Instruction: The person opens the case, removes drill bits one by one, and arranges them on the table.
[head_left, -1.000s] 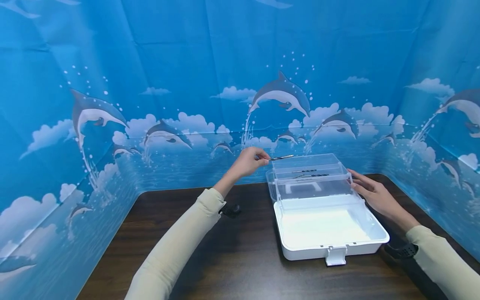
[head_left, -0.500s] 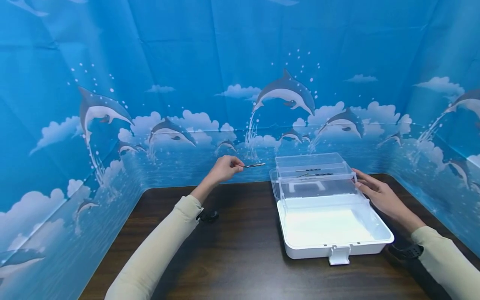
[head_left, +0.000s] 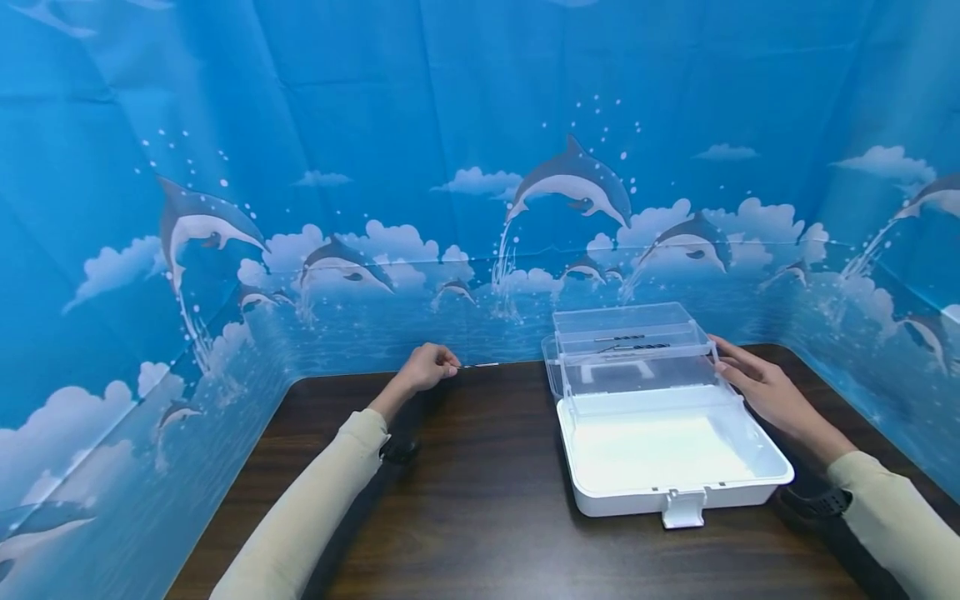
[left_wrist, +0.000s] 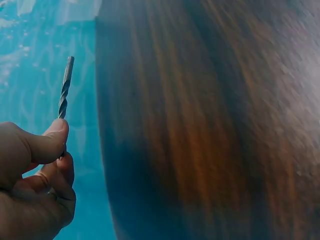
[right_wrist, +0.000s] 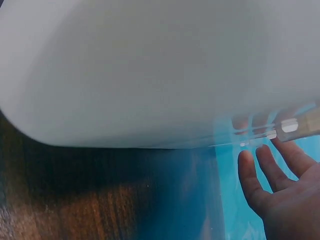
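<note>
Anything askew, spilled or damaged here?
Nothing stands out. The left hand pinches one drill bit; other bits lie in the clear tray. The white box sits flat on the table, with no visible spill or damage.

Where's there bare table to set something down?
Widest is the tabletop between the left sleeve and the box; the left hand pinches a drill bit near the back edge. The box's bottom looks bare. It's crowded right of the box, by the right hand and right sleeve, and the trays hold bits.
</note>
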